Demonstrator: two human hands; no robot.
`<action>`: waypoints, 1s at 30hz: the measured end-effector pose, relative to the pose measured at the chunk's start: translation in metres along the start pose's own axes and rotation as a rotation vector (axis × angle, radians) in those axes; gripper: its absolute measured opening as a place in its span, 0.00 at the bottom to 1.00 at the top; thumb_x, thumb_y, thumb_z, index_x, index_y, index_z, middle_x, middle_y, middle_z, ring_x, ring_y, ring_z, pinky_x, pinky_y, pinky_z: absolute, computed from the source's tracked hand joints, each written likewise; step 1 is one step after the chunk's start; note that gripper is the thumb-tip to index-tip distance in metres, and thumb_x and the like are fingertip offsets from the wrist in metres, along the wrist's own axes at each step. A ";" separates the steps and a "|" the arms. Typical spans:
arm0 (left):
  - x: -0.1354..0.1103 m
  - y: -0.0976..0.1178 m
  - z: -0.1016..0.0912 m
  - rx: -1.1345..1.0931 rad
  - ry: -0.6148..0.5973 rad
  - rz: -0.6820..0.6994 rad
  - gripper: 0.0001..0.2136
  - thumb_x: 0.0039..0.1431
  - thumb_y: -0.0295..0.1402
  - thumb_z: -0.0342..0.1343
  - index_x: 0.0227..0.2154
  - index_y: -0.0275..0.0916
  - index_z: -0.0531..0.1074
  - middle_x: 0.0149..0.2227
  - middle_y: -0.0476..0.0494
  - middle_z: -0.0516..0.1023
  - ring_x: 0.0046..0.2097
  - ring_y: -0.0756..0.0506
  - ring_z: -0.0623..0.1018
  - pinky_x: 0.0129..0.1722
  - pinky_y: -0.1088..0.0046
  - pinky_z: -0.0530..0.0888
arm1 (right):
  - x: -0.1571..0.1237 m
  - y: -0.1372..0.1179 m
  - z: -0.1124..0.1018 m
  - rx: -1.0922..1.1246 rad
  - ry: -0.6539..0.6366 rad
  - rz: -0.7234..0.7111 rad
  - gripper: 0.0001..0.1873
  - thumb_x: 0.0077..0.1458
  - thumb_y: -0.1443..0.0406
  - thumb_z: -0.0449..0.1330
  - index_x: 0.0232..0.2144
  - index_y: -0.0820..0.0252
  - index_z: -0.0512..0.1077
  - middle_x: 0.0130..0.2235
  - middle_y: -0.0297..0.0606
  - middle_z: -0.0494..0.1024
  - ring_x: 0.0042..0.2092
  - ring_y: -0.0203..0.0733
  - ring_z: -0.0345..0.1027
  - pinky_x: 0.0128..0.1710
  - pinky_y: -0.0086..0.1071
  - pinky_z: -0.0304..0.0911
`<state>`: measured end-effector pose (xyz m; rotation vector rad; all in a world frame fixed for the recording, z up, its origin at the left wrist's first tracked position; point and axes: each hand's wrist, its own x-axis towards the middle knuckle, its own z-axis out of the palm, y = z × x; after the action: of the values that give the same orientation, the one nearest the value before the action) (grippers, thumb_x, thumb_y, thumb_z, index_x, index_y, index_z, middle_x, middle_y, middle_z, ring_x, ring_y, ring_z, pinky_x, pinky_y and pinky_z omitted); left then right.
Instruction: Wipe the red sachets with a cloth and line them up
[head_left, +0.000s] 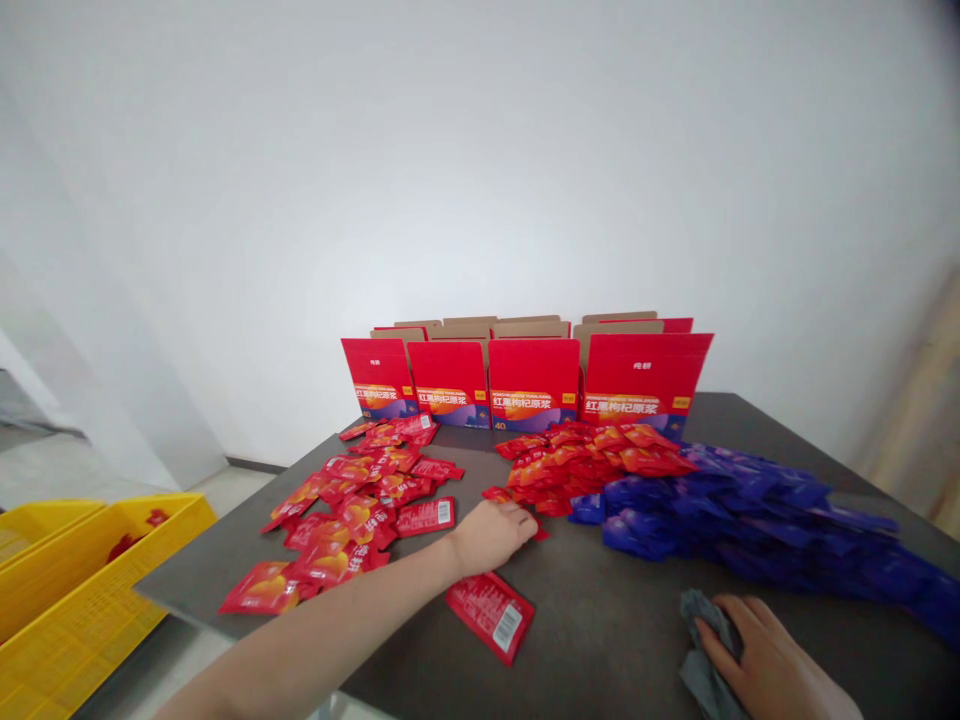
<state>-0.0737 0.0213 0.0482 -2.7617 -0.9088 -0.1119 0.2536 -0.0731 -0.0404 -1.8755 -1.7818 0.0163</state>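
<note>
My left hand [491, 538] reaches over the middle of the dark table, its fingers curled down on a red sachet [541, 534] that is mostly hidden beneath them. Just in front of that wrist, a single red sachet with a barcode [493, 614] lies flat. To the left spreads a loose heap of red sachets [352, 520], and beyond my fingers is a denser red pile [577, 462]. At the lower right, my right hand [769, 655] is closed around a crumpled grey cloth [709, 650] on the tabletop. A long pile of blue sachets [720, 510] lies beyond it.
Red cartons [534, 375] with raised flaps stand in rows at the back of the table [600, 620], before a white wall [480, 160]. On the left, beside the table, are yellow crates [112, 580], one with a few red pieces inside.
</note>
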 end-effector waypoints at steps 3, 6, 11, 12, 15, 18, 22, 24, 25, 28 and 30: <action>0.007 0.021 -0.016 -0.385 0.280 -0.189 0.04 0.64 0.28 0.46 0.36 0.38 0.65 0.34 0.46 0.73 0.36 0.49 0.73 0.35 0.75 0.67 | 0.002 -0.001 -0.003 0.070 -0.067 0.043 0.19 0.57 0.52 0.47 0.41 0.55 0.68 0.42 0.41 0.74 0.38 0.44 0.73 0.37 0.36 0.65; 0.018 0.043 -0.014 -0.912 0.481 -0.409 0.05 0.60 0.31 0.48 0.28 0.38 0.61 0.26 0.52 0.67 0.28 0.52 0.68 0.29 0.77 0.64 | 0.009 -0.001 -0.018 0.078 -0.061 0.069 0.19 0.56 0.51 0.48 0.39 0.56 0.69 0.42 0.41 0.74 0.38 0.45 0.73 0.36 0.37 0.64; 0.041 0.077 0.034 -1.692 0.493 -0.791 0.09 0.51 0.35 0.51 0.26 0.39 0.55 0.23 0.54 0.65 0.25 0.53 0.67 0.26 0.77 0.66 | 0.015 -0.006 -0.054 0.024 0.011 0.049 0.17 0.57 0.52 0.48 0.39 0.55 0.68 0.41 0.41 0.73 0.38 0.44 0.72 0.35 0.37 0.63; 0.045 0.084 0.042 -1.807 0.476 -0.854 0.10 0.49 0.35 0.52 0.27 0.40 0.55 0.23 0.54 0.67 0.25 0.52 0.69 0.26 0.76 0.68 | 0.013 -0.011 -0.058 0.013 0.017 0.039 0.17 0.57 0.52 0.48 0.40 0.54 0.68 0.42 0.41 0.73 0.37 0.44 0.71 0.34 0.36 0.63; 0.049 0.101 0.052 -1.988 0.344 -0.854 0.12 0.44 0.32 0.54 0.31 0.39 0.57 0.26 0.51 0.71 0.27 0.50 0.73 0.28 0.74 0.71 | 0.006 -0.038 -0.055 -0.007 -0.013 -0.017 0.14 0.59 0.53 0.48 0.41 0.50 0.67 0.44 0.37 0.71 0.37 0.40 0.71 0.32 0.34 0.63; 0.046 0.109 0.046 -1.919 0.217 -0.737 0.11 0.42 0.28 0.53 0.31 0.37 0.61 0.26 0.52 0.71 0.25 0.53 0.71 0.24 0.79 0.68 | -0.002 -0.074 -0.038 -0.042 -0.075 -0.120 0.10 0.60 0.57 0.49 0.40 0.50 0.66 0.42 0.35 0.70 0.38 0.38 0.70 0.33 0.32 0.63; 0.038 0.107 0.038 -1.758 0.146 -0.715 0.08 0.42 0.26 0.50 0.30 0.37 0.62 0.22 0.55 0.66 0.20 0.55 0.64 0.16 0.83 0.60 | -0.006 -0.101 -0.014 -0.114 -0.106 -0.206 0.07 0.60 0.60 0.50 0.38 0.51 0.66 0.39 0.34 0.69 0.38 0.38 0.70 0.28 0.29 0.61; 0.035 0.105 0.037 -1.740 0.111 -0.710 0.09 0.42 0.25 0.49 0.30 0.37 0.62 0.22 0.55 0.65 0.20 0.55 0.65 0.15 0.83 0.61 | -0.008 -0.095 -0.008 -0.151 -0.098 -0.206 0.06 0.60 0.60 0.51 0.37 0.52 0.67 0.38 0.34 0.69 0.37 0.38 0.71 0.27 0.29 0.60; 0.034 0.103 0.038 -1.735 0.098 -0.705 0.09 0.42 0.26 0.48 0.30 0.37 0.61 0.22 0.55 0.65 0.20 0.55 0.65 0.15 0.83 0.61 | -0.010 -0.087 -0.007 -0.165 -0.096 -0.201 0.07 0.60 0.60 0.51 0.37 0.52 0.67 0.38 0.34 0.70 0.36 0.38 0.71 0.27 0.30 0.60; 0.031 0.100 0.039 -1.727 0.060 -0.700 0.09 0.42 0.26 0.49 0.30 0.37 0.61 0.22 0.55 0.66 0.21 0.54 0.66 0.15 0.84 0.63 | -0.017 -0.051 -0.011 -0.208 -0.086 -0.173 0.08 0.59 0.61 0.50 0.38 0.53 0.67 0.38 0.36 0.71 0.34 0.38 0.71 0.28 0.31 0.61; 0.031 0.100 0.039 -1.737 0.043 -0.709 0.10 0.42 0.27 0.50 0.31 0.37 0.61 0.22 0.54 0.66 0.22 0.53 0.67 0.14 0.84 0.63 | -0.021 -0.027 -0.020 -0.250 -0.072 -0.140 0.09 0.59 0.61 0.50 0.38 0.55 0.68 0.39 0.38 0.72 0.33 0.38 0.71 0.28 0.31 0.61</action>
<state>0.0100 -0.0296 -0.0045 -3.2406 -2.6014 -1.8138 0.2339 -0.1009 -0.0200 -1.9345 -2.0403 -0.2018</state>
